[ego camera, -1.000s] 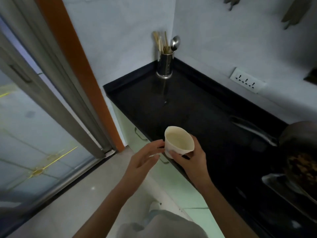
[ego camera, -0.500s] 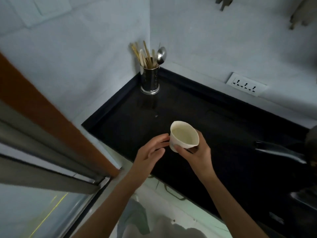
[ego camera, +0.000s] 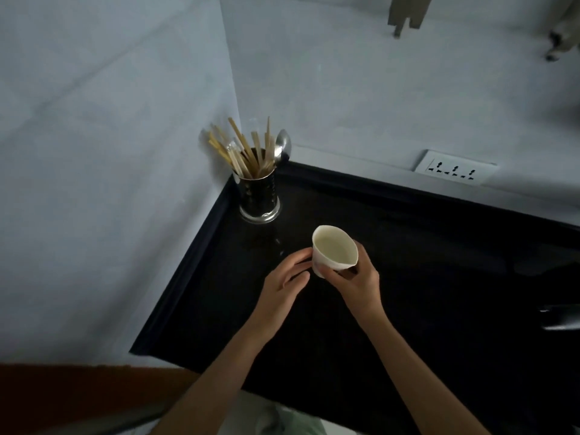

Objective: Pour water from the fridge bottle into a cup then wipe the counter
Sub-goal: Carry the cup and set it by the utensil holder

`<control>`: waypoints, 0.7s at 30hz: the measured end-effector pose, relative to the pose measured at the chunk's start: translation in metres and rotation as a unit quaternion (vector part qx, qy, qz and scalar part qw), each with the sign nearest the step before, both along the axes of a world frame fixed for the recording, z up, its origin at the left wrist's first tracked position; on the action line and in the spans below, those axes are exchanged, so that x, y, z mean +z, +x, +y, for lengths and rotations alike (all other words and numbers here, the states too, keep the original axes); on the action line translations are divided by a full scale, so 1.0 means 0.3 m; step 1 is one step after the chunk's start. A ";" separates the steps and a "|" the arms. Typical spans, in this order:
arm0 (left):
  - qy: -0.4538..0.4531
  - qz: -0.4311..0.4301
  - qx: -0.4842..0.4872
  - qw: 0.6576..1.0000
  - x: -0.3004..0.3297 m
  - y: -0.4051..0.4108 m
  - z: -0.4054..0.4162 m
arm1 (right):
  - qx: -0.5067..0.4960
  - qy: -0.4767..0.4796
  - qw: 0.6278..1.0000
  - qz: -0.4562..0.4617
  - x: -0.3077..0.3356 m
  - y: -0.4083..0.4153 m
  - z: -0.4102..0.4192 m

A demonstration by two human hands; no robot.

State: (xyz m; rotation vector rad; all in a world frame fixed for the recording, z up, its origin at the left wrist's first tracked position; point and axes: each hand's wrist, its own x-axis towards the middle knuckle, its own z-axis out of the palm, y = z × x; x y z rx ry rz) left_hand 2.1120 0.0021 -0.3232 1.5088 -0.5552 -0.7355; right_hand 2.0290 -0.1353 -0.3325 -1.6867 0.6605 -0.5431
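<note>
Both forearms are extended forward over the black surface (ego camera: 439, 277); the paper cup (ego camera: 333, 251) is gripped from below by the right hand (ego camera: 357, 282), held over the surface, while the left hand (ego camera: 282, 285) is relaxed, fingertips touching the cup's side. Farther back, a metal utensil holder (ego camera: 259, 196) is seen in the corner.

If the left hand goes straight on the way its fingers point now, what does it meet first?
Most likely the cup: the left hand points up and right, its fingertips already at the cup's side, held by the right hand.
</note>
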 end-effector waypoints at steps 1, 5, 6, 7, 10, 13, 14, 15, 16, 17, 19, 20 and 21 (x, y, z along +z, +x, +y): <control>0.003 0.003 0.002 1.000 -0.015 0.037 -0.022 | -0.002 0.000 1.000 0.001 -0.019 0.040 -0.018; 0.012 0.026 0.021 0.999 -0.074 0.172 -0.112 | 0.006 -0.004 1.000 0.012 -0.089 0.192 -0.108; 0.013 0.033 0.025 0.999 -0.089 0.204 -0.136 | 0.011 -0.010 1.000 0.015 -0.108 0.228 -0.134; 0.013 0.042 0.032 0.999 -0.104 0.236 -0.160 | 0.013 -0.016 1.000 0.017 -0.125 0.263 -0.161; 0.010 0.057 0.050 0.997 -0.148 0.325 -0.242 | 0.017 -0.033 0.999 0.022 -0.163 0.361 -0.248; 0.003 0.054 0.048 0.997 -0.186 0.404 -0.323 | 0.027 -0.049 0.998 0.022 -0.198 0.448 -0.329; 0.002 0.054 0.048 0.997 -0.199 0.427 -0.349 | 0.028 -0.055 0.998 0.024 -0.211 0.472 -0.353; 0.002 0.055 0.048 0.997 -0.210 0.449 -0.373 | 0.028 -0.061 0.997 0.026 -0.224 0.496 -0.375; 0.003 0.053 0.049 0.997 -0.221 0.469 -0.395 | 0.027 -0.067 0.997 0.027 -0.238 0.517 -0.393; 0.002 0.052 0.050 0.997 -0.232 0.485 -0.413 | 0.025 -0.070 0.997 0.029 -0.251 0.535 -0.409; 0.004 0.052 0.047 0.998 -0.254 0.513 -0.443 | 0.020 -0.072 0.997 0.035 -0.273 0.562 -0.431; 0.006 0.052 0.046 0.998 -0.263 0.524 -0.454 | 0.016 -0.075 0.996 0.040 -0.284 0.572 -0.438; 0.007 0.052 0.044 0.998 -0.271 0.534 -0.464 | 0.014 -0.078 0.996 0.045 -0.296 0.579 -0.443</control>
